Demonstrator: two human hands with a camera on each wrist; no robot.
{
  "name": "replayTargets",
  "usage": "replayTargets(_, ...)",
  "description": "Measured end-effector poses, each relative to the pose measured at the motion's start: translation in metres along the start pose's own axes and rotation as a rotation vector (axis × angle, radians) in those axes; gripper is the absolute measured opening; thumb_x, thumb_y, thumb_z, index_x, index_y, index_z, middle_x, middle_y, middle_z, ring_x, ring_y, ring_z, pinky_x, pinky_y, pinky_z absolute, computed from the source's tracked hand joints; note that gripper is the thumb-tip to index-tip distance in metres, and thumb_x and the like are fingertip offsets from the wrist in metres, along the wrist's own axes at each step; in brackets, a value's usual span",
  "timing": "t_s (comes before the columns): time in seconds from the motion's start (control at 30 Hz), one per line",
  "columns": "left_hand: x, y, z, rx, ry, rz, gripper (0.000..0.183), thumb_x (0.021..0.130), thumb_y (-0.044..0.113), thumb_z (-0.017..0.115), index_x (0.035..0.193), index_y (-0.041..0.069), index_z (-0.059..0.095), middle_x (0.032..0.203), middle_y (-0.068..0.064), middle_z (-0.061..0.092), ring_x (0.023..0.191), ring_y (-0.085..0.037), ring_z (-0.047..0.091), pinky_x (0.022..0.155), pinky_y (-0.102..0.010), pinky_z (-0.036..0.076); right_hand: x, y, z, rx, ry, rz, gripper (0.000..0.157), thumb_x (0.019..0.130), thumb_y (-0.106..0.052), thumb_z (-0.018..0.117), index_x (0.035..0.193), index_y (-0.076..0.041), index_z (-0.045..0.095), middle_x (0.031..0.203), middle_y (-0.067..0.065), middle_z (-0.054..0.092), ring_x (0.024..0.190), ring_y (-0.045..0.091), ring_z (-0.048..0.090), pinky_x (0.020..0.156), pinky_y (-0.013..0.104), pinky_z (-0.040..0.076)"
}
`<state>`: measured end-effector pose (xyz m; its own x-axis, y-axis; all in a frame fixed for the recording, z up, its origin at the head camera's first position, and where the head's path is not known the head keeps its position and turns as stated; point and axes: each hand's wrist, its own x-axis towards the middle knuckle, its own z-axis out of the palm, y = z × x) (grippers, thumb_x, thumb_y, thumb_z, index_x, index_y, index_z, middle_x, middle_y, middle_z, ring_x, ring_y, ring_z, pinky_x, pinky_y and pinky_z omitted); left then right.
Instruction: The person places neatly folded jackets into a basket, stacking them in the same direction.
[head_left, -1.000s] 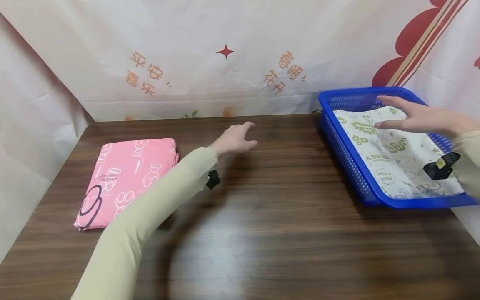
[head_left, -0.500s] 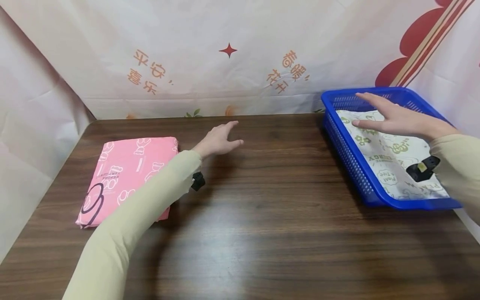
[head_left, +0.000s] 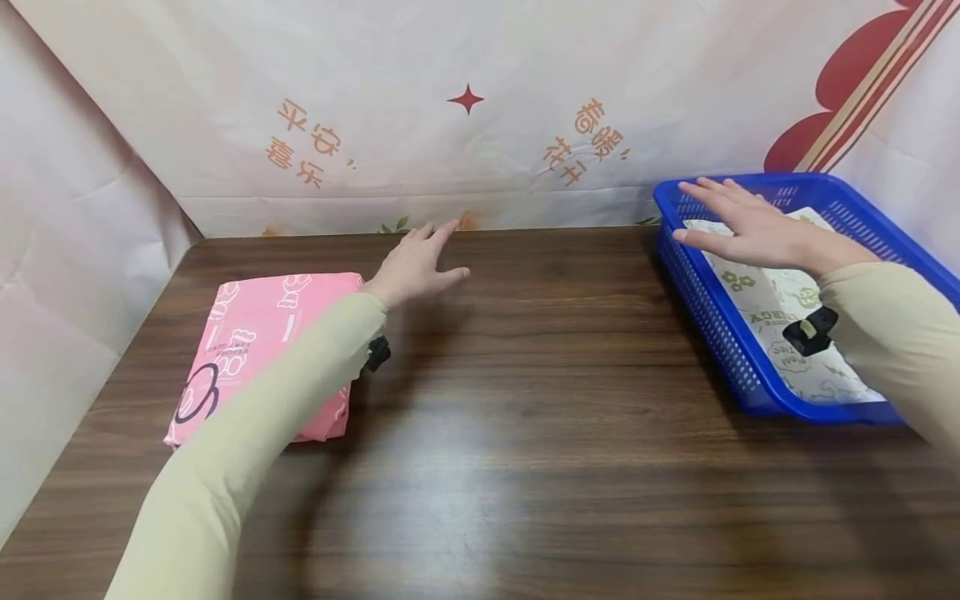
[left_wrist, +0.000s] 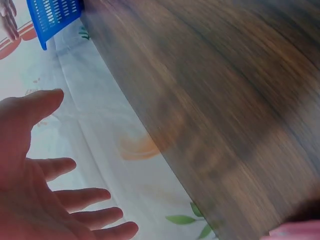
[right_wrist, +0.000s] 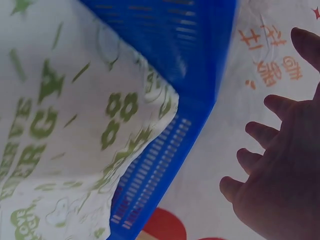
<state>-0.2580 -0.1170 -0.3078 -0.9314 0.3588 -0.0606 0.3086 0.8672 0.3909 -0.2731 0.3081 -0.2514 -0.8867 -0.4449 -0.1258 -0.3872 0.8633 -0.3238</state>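
My left hand [head_left: 412, 268] hovers over the dark wooden table with its fingers spread and holds nothing. Just left of it lies a folded pink cloth [head_left: 262, 321] with white cartoon prints, partly hidden under the left sleeve. My right hand [head_left: 757, 229] is over the far left part of a blue plastic basket [head_left: 720, 350], fingers extended and nothing in them. In the basket lies a white cloth [head_left: 765, 308] with green prints, partly covered by the right hand and forearm. The right wrist view shows the white cloth [right_wrist: 55, 115] close up against the perforated basket wall [right_wrist: 155, 170].
The brown wood-grain table [head_left: 540, 400] spans the space between the pink cloth and the basket. Behind it hangs a white printed backdrop [head_left: 420, 150], with more white sheeting [head_left: 67, 250] on the left side.
Both hands have moved left, the left one toward the pink cloth, the right one toward the basket's left rim. The view has shifted slightly. Both cloths stay in place.
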Motion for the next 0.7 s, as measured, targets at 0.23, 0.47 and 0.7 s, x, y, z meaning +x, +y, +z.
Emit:
replayTargets(0.23, -0.012, -0.014, -0.008, 0.050, 0.007, -0.027, 0.081, 0.093, 0.043, 0.062, 0.156, 0.016, 0.018, 0.156, -0.024, 0.016, 0.142, -0.043, 0.013, 0.112, -0.055, 0.014, 0.012, -0.019, 0.003, -0.027, -0.022, -0.028, 0.075, 0.101, -0.044, 0.043, 0.156, -0.011, 0.004, 0.158, 0.023, -0.005, 0.141, 0.042, -0.016, 0.106, 0.064, -0.010)
replayTargets(0.47, -0.022, -0.030, -0.013, 0.074, 0.028, -0.060, 0.082, 0.092, 0.046, 0.062, 0.155, 0.015, 0.020, 0.156, -0.024, 0.017, 0.141, -0.045, 0.013, 0.110, -0.059, 0.015, 0.024, -0.037, 0.003, -0.080, -0.036, -0.055, 0.076, 0.100, -0.050, 0.042, 0.156, -0.012, 0.008, 0.158, 0.022, -0.003, 0.141, 0.042, -0.013, 0.106, 0.066, -0.007)
replayTargets(0.7, -0.029, -0.042, -0.015, 0.066, 0.049, -0.050, 0.082, 0.092, 0.047, 0.060, 0.155, 0.012, 0.021, 0.153, -0.028, 0.020, 0.140, -0.046, 0.016, 0.109, -0.061, 0.018, 0.028, -0.051, 0.007, -0.082, -0.037, -0.082, 0.075, 0.099, -0.050, 0.043, 0.156, -0.014, 0.010, 0.159, 0.020, 0.000, 0.142, 0.041, -0.010, 0.106, 0.065, -0.006)
